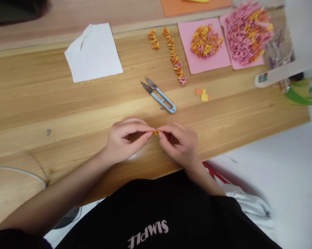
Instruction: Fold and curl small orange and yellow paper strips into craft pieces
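Left hand (126, 140) and right hand (179, 141) fingertips pinched together on a tiny orange-yellow paper piece (155, 132), near the table (41, 103) front edge, snips (159, 95) just beyond, bare wood open to the left

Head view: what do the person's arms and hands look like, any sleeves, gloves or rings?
Both the left hand and right hand are bare, with no gloves, rings or watch showing. The forearms are uncovered. The person wears a black top with white lettering.
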Tool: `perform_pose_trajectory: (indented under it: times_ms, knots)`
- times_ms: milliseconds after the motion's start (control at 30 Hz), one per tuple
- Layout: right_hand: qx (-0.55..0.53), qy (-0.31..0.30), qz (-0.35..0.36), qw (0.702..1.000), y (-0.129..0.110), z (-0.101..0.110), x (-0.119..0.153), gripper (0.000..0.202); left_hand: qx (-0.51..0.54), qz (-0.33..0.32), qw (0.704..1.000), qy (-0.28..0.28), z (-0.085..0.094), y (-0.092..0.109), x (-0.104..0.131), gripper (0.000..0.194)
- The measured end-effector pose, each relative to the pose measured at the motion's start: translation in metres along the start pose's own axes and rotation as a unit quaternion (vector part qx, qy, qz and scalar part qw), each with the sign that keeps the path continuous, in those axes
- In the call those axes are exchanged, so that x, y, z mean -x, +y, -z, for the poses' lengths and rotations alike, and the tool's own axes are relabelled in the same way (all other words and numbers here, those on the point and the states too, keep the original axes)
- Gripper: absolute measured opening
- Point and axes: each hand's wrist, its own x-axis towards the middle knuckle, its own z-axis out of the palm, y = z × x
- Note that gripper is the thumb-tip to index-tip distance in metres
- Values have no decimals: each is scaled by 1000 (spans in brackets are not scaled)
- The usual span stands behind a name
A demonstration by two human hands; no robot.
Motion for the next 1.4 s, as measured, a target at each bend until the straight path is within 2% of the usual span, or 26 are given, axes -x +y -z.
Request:
perform_pose_trajectory:
  times_ms: [467, 1133, 1400]
  knots:
    - [0, -4, 4, 1000, 0, 0, 0, 11, 11, -12, 1000, -2, -1, 0, -1, 7]
    - [-1, -1, 3, 1000, 0, 0, 0, 10, 22, -15, 1000, -8, 1, 0, -1, 14]
    - [-1, 2, 3, 1000, 0, 0, 0, 11, 14, -13, 1000, -7, 0, 0, -1, 10]
